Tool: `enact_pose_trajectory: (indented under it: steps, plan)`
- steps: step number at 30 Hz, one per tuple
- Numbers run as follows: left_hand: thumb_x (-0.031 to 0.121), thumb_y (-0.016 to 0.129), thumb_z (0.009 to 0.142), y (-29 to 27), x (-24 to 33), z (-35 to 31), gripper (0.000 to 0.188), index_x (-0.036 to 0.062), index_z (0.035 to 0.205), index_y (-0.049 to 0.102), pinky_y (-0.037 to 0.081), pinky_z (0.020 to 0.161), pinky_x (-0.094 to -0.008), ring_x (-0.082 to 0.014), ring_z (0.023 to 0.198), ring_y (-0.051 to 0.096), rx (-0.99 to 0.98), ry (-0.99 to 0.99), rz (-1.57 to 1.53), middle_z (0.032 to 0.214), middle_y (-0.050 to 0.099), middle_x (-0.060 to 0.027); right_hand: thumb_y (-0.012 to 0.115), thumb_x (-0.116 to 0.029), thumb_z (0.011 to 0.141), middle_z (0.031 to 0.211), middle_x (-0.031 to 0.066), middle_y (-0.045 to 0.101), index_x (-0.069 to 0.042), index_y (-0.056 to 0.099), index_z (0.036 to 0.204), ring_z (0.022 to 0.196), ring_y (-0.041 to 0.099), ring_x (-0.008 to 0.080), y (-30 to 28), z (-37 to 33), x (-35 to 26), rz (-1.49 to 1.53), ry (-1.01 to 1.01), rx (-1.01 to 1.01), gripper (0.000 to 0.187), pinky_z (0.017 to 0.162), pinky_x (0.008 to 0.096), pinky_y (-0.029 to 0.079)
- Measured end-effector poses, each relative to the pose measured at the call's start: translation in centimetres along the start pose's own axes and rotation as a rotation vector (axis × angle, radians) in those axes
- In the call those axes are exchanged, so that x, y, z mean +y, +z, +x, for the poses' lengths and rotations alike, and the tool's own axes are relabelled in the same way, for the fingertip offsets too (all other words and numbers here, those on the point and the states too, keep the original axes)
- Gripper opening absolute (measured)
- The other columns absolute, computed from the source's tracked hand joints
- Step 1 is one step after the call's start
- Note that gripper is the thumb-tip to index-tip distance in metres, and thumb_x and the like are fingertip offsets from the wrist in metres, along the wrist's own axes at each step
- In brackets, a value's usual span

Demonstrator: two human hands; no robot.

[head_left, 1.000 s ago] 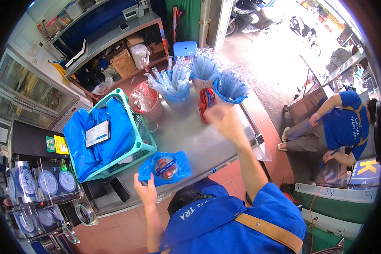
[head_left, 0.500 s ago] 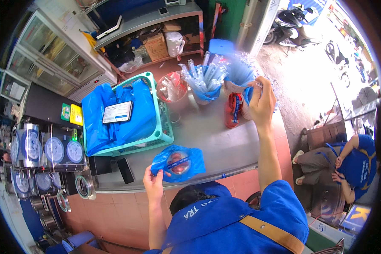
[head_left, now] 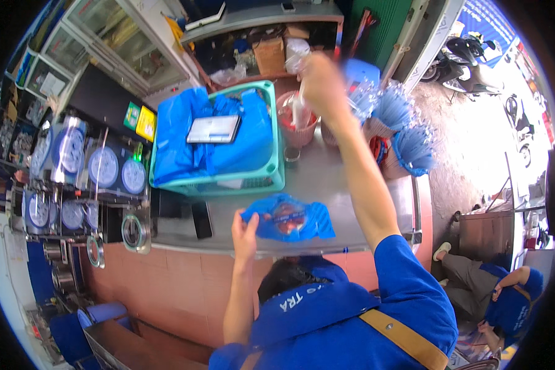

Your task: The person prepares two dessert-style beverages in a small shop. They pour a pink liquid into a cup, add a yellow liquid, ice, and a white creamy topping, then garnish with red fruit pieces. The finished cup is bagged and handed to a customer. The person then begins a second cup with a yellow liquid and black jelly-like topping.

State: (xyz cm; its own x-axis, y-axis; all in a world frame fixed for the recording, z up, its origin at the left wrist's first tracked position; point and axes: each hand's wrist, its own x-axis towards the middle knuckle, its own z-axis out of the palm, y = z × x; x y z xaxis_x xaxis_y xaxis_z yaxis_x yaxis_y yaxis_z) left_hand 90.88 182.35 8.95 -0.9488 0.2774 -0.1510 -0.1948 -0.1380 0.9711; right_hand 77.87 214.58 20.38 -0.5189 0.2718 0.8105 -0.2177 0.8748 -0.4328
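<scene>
My left hand pinches the edge of a blue plastic bag just above the front of the steel counter. A round clear-lidded cup shows through the bag's mouth, with a dark blue strip across it. My right hand is raised over the far side of the counter, smeared by motion. Below its fingers is a pink tub of pale wrapped pieces. Whether the fingers grip one of these I cannot tell.
A teal basket of folded blue bags carries a phone. To its right stand several tubs of wrapped straws. A black phone lies on the steel counter. A co-worker sits at the right.
My right hand has moved left from the straw tubs to above the pink tub. The blue bag stays in my left hand. The whole view has shifted.
</scene>
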Motion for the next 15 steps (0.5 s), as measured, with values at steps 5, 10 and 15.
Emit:
enact_pose_trajectory:
  steps: [5,10,15]
  plan:
    - [0.008,0.051,0.103,-4.1,-3.9,1.3,0.012,0.0039,0.110,0.042,0.049,0.063,-0.0262,-0.0135,0.068,0.061,-0.088,0.043,-0.128,0.095,0.070,-0.0126,0.043,-0.032,0.108,0.066,0.0017,0.040,-0.007,0.054,0.084,0.056,0.037,0.0147,-8.9,-0.5,-15.1,1.239,0.429,0.249,0.036,0.052,0.0291,0.033]
    - [0.007,0.051,0.103,-4.3,-1.7,0.6,0.014,0.0014,0.110,0.040,0.049,0.059,-0.0281,-0.0127,0.065,0.060,0.004,0.264,0.470,0.097,0.072,-0.0151,0.018,-0.072,0.100,0.065,-0.0005,0.033,-0.012,0.038,0.069,0.058,0.030,0.0128,-5.2,-11.1,-19.6,1.384,0.644,-0.110,0.071,0.053,0.0283,0.023]
    - [0.014,0.058,0.101,-4.3,-0.1,0.0,0.020,0.0012,0.111,0.046,0.049,0.061,-0.0292,-0.0123,0.069,0.060,-0.047,0.283,0.576,0.093,0.070,-0.0122,0.042,-0.058,0.102,0.074,0.0035,0.048,-0.007,0.049,0.073,0.066,0.042,0.0157,1.6,-21.7,-18.9,1.054,0.888,-0.193,0.058,0.061,0.0294,0.035]
